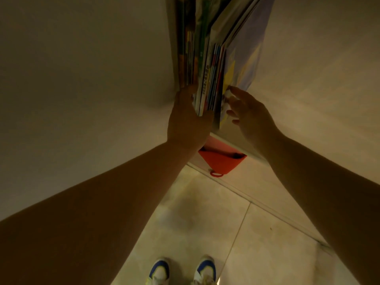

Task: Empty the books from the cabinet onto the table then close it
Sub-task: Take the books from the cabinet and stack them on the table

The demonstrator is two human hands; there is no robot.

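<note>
Looking straight down, there's a pair of white and blue sneakers on the tiled floor, and further out a red bin with a little ring pull sits in the cabinet below the hands. The left hand is wrapped around the bottom of a bunch of thin books standing upright in the cabinet, thumb curled under the spines. The right hand has its fingers spread loose, tips just touching the big pale book leaning on the right.
</note>
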